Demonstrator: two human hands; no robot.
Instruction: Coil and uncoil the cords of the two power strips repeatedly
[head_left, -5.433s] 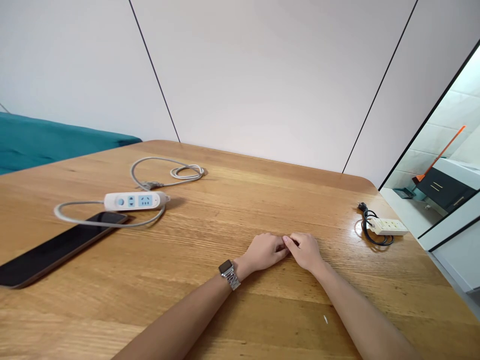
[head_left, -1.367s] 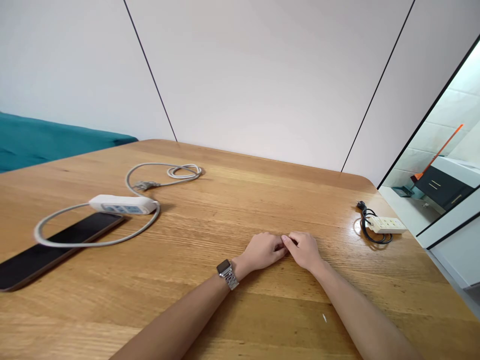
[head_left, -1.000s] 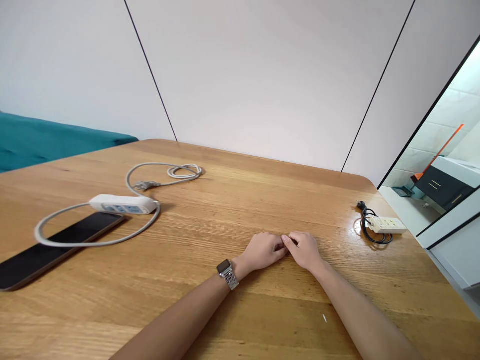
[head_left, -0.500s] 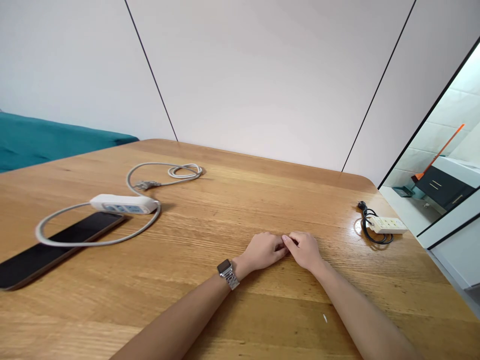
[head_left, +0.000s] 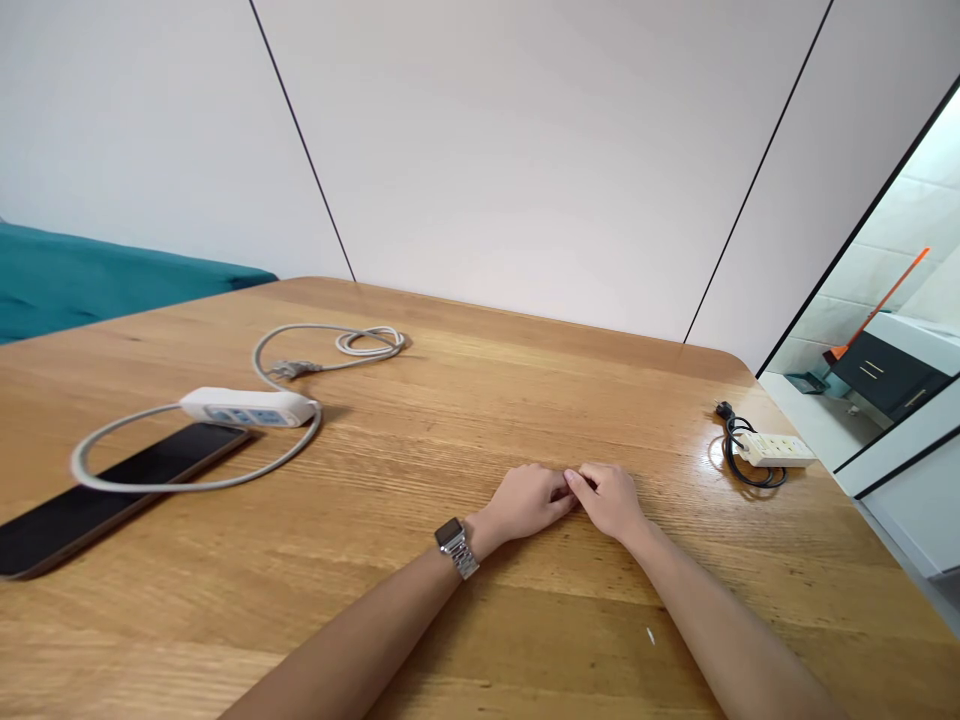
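Observation:
My left hand (head_left: 529, 500) rests on the wooden table (head_left: 465, 400) with its fingers curled, a watch (head_left: 456, 547) on its wrist. Touching it at the fingertips is my right hand (head_left: 606, 498), also closed. Whether anything small is between the fingers is hidden. On the left lies a white power strip (head_left: 249, 407) with a looped grey cable, its plug (head_left: 295, 369) behind it. The cable crosses over a black tablet-like device (head_left: 120, 498). At the right edge sits a cream power strip (head_left: 775, 450) with a coiled black cable (head_left: 731, 455).
A white panelled wall (head_left: 510, 160) stands behind the table. Teal upholstery (head_left: 112, 275) shows at the far left. Through an opening at the right are a dark cabinet (head_left: 885, 375) and an orange-handled broom (head_left: 885, 300). A small white mark (head_left: 650, 636) is near my right forearm.

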